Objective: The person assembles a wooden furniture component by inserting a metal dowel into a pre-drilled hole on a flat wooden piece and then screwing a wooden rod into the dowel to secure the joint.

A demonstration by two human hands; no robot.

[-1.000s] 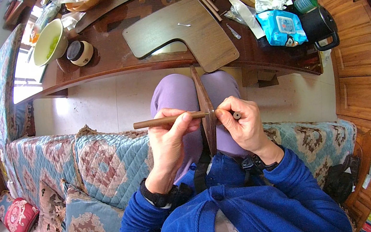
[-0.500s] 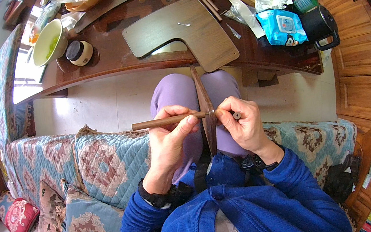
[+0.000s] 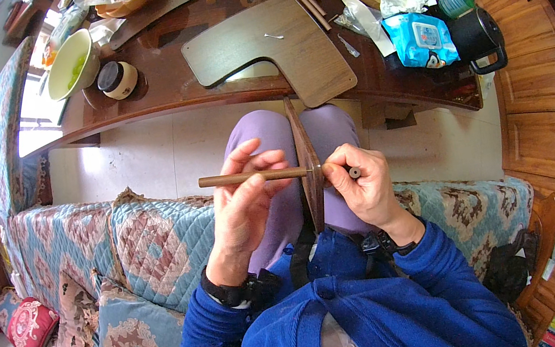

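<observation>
Curling its grip round a hollow-ended rod, the right hand sits right of centre; the left hand spreads its grip about another brown rod, mid-frame, meeting an edge-on wooden board. Farther, upper centre, an L-shaped panel lies on the table.

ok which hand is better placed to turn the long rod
Left, probably: the left hand is loosely open at the long rod, while the right hand is closed around a second rod right of the panel.

Left hand (fingers spread) at brown rod, right hand gripping another rod
</observation>
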